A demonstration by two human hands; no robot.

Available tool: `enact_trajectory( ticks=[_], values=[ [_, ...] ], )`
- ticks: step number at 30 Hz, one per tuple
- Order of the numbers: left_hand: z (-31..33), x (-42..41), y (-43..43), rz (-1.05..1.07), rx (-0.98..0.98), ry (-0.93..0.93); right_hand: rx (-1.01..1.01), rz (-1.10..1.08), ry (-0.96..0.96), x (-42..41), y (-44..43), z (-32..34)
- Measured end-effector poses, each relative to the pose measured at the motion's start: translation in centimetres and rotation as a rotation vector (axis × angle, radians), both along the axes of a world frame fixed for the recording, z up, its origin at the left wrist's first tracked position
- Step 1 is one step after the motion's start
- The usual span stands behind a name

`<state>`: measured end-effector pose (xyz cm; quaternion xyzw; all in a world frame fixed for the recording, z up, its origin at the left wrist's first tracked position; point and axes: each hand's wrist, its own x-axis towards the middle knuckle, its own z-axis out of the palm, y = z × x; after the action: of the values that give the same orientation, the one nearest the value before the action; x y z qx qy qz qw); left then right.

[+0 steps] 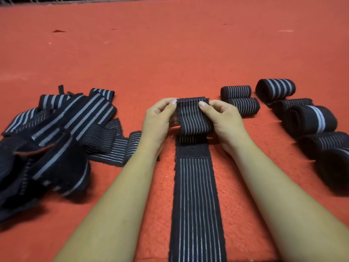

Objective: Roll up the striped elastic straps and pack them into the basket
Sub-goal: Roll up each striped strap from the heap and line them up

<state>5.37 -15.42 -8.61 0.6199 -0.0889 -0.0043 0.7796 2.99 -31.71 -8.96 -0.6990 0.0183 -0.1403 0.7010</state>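
Pinching one edge each of the half-wound roll [194, 118], the left hand [160, 118] and right hand [224, 120] have a thumb-and-finger grip that likely stops the coil springing loose. Its tail, a long black elastic strap with thin pale stripes [196, 195], lies straight toward the person on the orange fleecy mat [170, 53], feeding evenly. Left of this strap sits a tangled pile of loose straps [56, 133]; right of it, finished rolls [306, 118] wait unpacked.

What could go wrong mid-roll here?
The left hand and right hand grip the half-rolled thin-striped strap by its edges only; it may spring open or roll skewed.
The black Velcro-like patch just below could snag the fuzzy orange cloth.
The finished rolls beside the right hand could get knocked.
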Motion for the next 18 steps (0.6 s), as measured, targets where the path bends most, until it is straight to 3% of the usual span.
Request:
enact_trajectory(
  ticks=[12, 18],
  values=[
    [0.16, -0.44, -0.31, -0.058, 0.061, -0.061, -0.069, -0.091, -0.060, 0.30, 0.50, -0.08],
    [0.00, -0.29, -0.11, -0.023, 0.176, -0.167, 0.076, 0.050, -0.073, -0.05, 0.57, 0.39]
  ],
)
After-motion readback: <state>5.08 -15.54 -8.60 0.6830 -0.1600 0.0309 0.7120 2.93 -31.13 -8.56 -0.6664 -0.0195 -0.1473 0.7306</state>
